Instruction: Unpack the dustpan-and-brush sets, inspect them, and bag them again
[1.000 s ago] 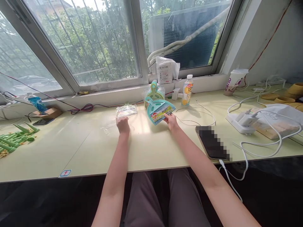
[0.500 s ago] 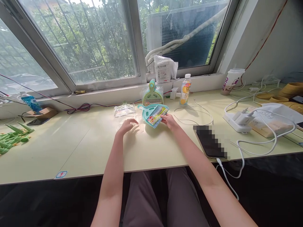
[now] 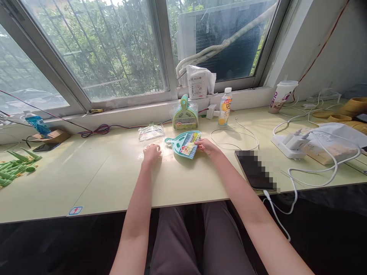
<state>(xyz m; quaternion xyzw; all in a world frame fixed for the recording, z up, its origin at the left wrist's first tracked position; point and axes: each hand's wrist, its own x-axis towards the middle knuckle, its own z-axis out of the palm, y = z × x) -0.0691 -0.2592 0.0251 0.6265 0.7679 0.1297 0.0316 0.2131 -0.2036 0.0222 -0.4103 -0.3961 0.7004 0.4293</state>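
My right hand [image 3: 207, 145] grips the bristle end of a small teal dustpan-and-brush set [image 3: 183, 143] with a colourful label, held low over the pale yellow table [image 3: 100, 179], its handle pointing left. My left hand [image 3: 151, 152] rests with curled fingers on a clear plastic bag [image 3: 162, 152] lying flat just left of the set. Behind it lies another clear bag [image 3: 151, 133]. A green dustpan set in plastic wrap [image 3: 185, 115] stands against the sill.
A drink bottle [image 3: 225, 107], a white packet [image 3: 197, 82], a cup [image 3: 279, 97], a coiled white cable [image 3: 235, 138], a phone [image 3: 254, 170], chargers with cords [image 3: 292, 143] and a white bag [image 3: 335, 141] lie right. Green plastic parts [image 3: 14, 166] and a blue bottle [image 3: 36, 122] sit far left.
My right hand lowered the teal set from tilted upright to nearly flat, handle turning left. My left hand left the far clear bag and came down on the nearer bag.
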